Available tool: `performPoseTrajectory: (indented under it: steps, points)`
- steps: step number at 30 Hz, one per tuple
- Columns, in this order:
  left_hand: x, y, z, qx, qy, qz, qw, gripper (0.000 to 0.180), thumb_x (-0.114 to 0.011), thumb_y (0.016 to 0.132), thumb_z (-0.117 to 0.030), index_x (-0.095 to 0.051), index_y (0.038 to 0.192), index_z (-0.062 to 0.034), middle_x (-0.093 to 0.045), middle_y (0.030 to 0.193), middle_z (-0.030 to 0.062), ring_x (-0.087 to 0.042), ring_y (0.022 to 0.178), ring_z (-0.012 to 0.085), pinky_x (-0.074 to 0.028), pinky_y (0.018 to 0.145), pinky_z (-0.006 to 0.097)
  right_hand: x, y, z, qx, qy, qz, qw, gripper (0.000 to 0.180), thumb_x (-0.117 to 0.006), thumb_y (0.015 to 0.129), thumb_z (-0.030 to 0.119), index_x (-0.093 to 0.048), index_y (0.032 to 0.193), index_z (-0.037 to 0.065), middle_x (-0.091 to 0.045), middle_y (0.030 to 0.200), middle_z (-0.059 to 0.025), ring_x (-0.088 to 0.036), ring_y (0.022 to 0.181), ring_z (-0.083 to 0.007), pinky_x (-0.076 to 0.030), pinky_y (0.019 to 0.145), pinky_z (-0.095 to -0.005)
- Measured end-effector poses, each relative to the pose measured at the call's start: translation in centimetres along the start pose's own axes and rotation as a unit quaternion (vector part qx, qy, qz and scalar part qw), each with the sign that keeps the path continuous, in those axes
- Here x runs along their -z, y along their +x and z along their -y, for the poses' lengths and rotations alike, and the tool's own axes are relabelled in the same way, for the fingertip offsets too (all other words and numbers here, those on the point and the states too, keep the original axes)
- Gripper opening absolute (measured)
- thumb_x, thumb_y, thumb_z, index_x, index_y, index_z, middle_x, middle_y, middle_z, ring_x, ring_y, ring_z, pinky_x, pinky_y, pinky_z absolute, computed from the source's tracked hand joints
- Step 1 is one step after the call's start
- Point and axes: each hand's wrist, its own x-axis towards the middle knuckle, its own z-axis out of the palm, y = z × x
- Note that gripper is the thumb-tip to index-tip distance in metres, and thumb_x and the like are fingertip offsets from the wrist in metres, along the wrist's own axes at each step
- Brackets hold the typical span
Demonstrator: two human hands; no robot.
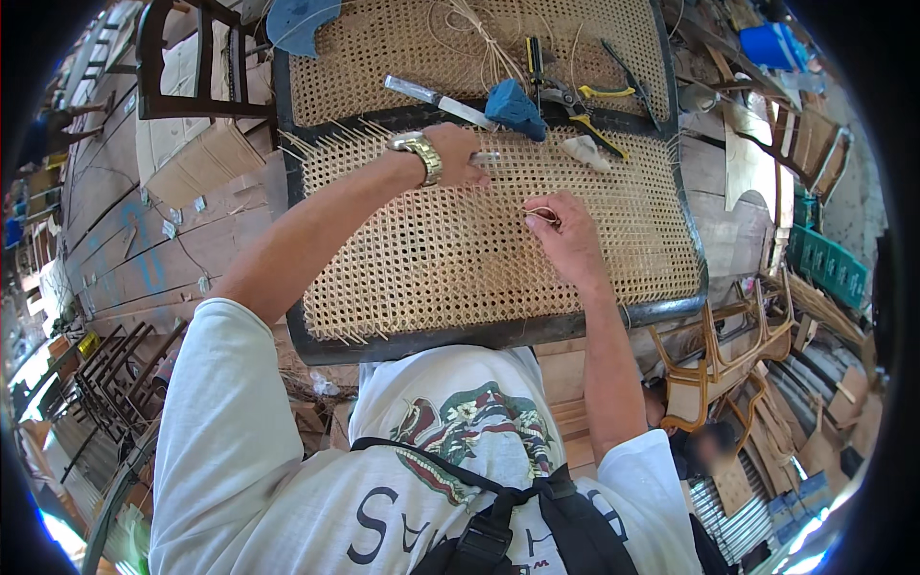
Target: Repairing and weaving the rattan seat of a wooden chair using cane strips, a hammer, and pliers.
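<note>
Two hands weave a cane strand (542, 213) through the woven cane seat (450, 259).
Mid-panel, the right hand (567, 240) pinches the looped strand closed while the left hand (458, 153) presses flat on the weave near the far rail. Judged mid-weave, the next pull calls for steady tension. Pliers (575, 101), a knife (436, 98) and a blue block (515, 108) lie beyond; chair frames (719, 364) stand nearby.

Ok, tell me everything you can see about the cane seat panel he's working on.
The cane panel is pale woven cane in an open mesh, set in a dark frame, lying flat in front of the person. Loose strand ends stick out along its left and lower edges. The left hand rests near its far edge; the right hand pinches a strand at the middle.
</note>
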Motion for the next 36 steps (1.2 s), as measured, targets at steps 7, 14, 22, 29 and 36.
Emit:
performPoseTrajectory:
  steps: [7, 14, 22, 29, 36]
  points:
    - [-0.9, 1.1, 1.4, -0.009, 0.002, 0.007, 1.000, 0.065, -0.070, 0.075, -0.067, -0.067, 0.078, -0.0022, -0.067, 0.077, 0.0198, -0.066, 0.075, 0.0385, -0.052, 0.068, 0.047, -0.5, 0.3, 0.4, -0.051, -0.013, -0.022, 0.998, 0.011, -0.072, 0.084, 0.013, -0.070, 0.093, 0.006, -0.060, 0.090, -0.0059, -0.058, 0.089, -0.0221, -0.049, 0.080, -0.0336]
    - [-0.9, 0.0, 0.6, -0.006, -0.004, -0.024, 1.000, 0.052, -0.069, 0.083, -0.054, -0.069, 0.080, -0.0024, -0.068, 0.078, 0.0176, -0.067, 0.076, 0.0375, -0.052, 0.068, 0.047, -1.1, 0.0, -0.4, -0.030, 0.007, -0.047, 0.998, 0.011, -0.073, 0.081, 0.011, -0.071, 0.090, 0.006, -0.061, 0.089, -0.0061, -0.058, 0.085, -0.0220, -0.049, 0.078, -0.0335]
    - [3.6, -3.5, 10.0, 0.039, 0.090, -0.188, 0.977, 0.046, -0.074, 0.081, -0.049, -0.067, 0.078, -0.0040, -0.066, 0.075, 0.0127, -0.064, 0.074, 0.0318, -0.049, 0.068, 0.045, -1.2, -0.4, 0.6, 0.083, -0.047, -0.066, 0.993, 0.007, -0.073, 0.081, 0.011, -0.071, 0.086, 0.008, -0.062, 0.084, -0.0063, -0.057, 0.084, -0.0259, -0.048, 0.077, -0.0376]
    - [8.9, -6.7, 2.6, 0.039, 0.119, -0.226, 0.966, 0.059, -0.074, 0.076, -0.060, -0.061, 0.075, -0.0024, -0.063, 0.072, 0.0146, -0.063, 0.072, 0.0337, -0.047, 0.067, 0.044, -4.6, 7.5, 1.8, 0.268, -0.038, -0.135, 0.953, 0.008, -0.069, 0.085, 0.012, -0.068, 0.087, 0.004, -0.060, 0.082, -0.0098, -0.057, 0.084, -0.0306, -0.047, 0.079, -0.0397]
    - [8.8, -7.3, 6.5, 0.198, 0.054, -0.205, 0.957, 0.056, -0.057, 0.092, -0.058, -0.062, 0.080, -0.0037, -0.065, 0.073, 0.0157, -0.064, 0.067, 0.0332, -0.048, 0.065, 0.047, -1.9, 8.3, 7.0, 0.066, 0.437, 0.150, 0.884, 0.022, -0.068, 0.096, 0.025, -0.070, 0.107, 0.006, -0.067, 0.081, 0.0013, -0.053, 0.071, -0.0032, -0.040, 0.061, -0.0191]
